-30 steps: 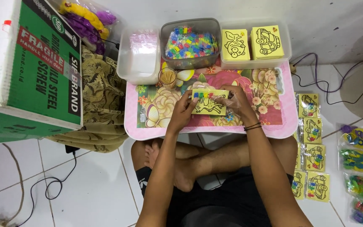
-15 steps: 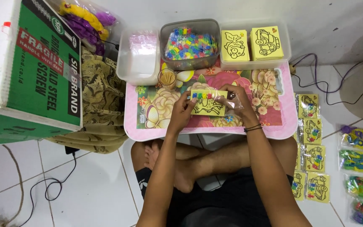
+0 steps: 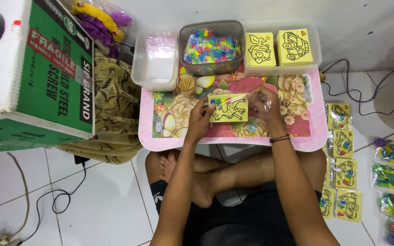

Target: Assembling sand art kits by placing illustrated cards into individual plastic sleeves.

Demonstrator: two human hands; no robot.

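A yellow card with a line-drawn animal point(image 3: 228, 108) and a row of small coloured pieces along its top is held over the pink floral lap table point(image 3: 169, 136). My left hand point(image 3: 200, 119) grips the card's left edge. At the card's right end my right hand point(image 3: 265, 105) holds a clear plastic sleeve around it. I sit cross-legged on the floor behind the table.
Along the table's far edge stand a clear tub of plastic sleeves point(image 3: 156, 59), a tub of small coloured pieces point(image 3: 212, 45), and a tray of yellow drawing cards point(image 3: 279, 48). A small cup of sticks point(image 3: 186, 83) is nearby. Packed cards point(image 3: 343, 159) lie on the floor at right; a green carton point(image 3: 46, 77) stands left.
Both hands stay on the yellow card; the right hand has shifted slightly along the clear sleeve at the card's right end.
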